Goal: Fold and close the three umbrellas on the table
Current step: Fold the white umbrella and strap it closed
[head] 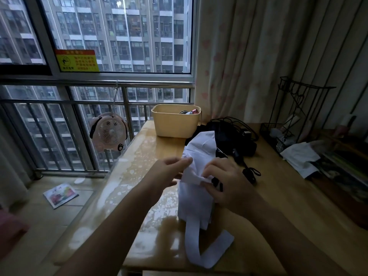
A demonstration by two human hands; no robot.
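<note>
The left hand (167, 173) pinches a fold of the white umbrella (196, 202), which lies mid-way across the table (278, 196). The right hand (227, 182) curls round its bunched cloth. A black umbrella (237, 140) lies just beyond, further right.

**My table by the high window**

I look out through a big window (119, 34) at grey apartment towers. The daylight is dull and my room is dim. A yellow warning sticker (77, 60) sits on the glass at far left. Below it runs a metal railing (95, 83), and a small pink fan (109, 132) hangs from it by a cord. My wooden table (282, 192) stands beside the railing, its left side glossy with pale reflections. A cream bin (175, 126) sits at the far edge. On the right hangs a pale curtain (258, 56) with pink hearts, with a black wire rack (278, 136) in front of it. A booklet (60, 195) lies on the pale floor (39, 226) at left.
</note>
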